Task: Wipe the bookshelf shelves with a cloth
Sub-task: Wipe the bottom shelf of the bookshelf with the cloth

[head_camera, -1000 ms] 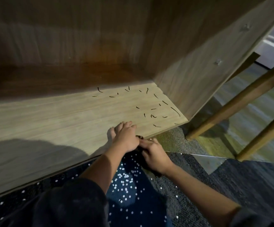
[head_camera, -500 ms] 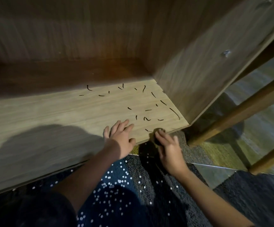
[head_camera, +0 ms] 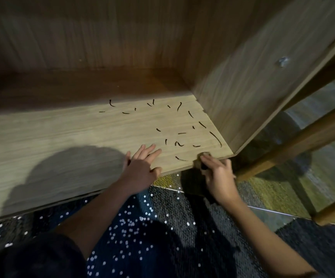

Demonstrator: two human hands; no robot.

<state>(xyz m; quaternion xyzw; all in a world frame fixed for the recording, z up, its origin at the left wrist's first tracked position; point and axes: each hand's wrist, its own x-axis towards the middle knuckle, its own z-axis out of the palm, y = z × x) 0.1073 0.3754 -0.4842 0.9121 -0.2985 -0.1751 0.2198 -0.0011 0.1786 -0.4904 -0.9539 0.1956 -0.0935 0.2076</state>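
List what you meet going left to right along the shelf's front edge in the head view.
A shadow on the shelf → left hand resting on the shelf → right hand holding the cloth at the front edge → wooden leg.

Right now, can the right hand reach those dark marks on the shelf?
Probably yes. The right hand holds the cloth at the front edge of the shelf, the nearest dark marks lie just beyond it, and nothing stands between them.

Marks [head_camera: 179,127] on shelf [head_camera: 62,141], right; left hand [head_camera: 142,167] before them.
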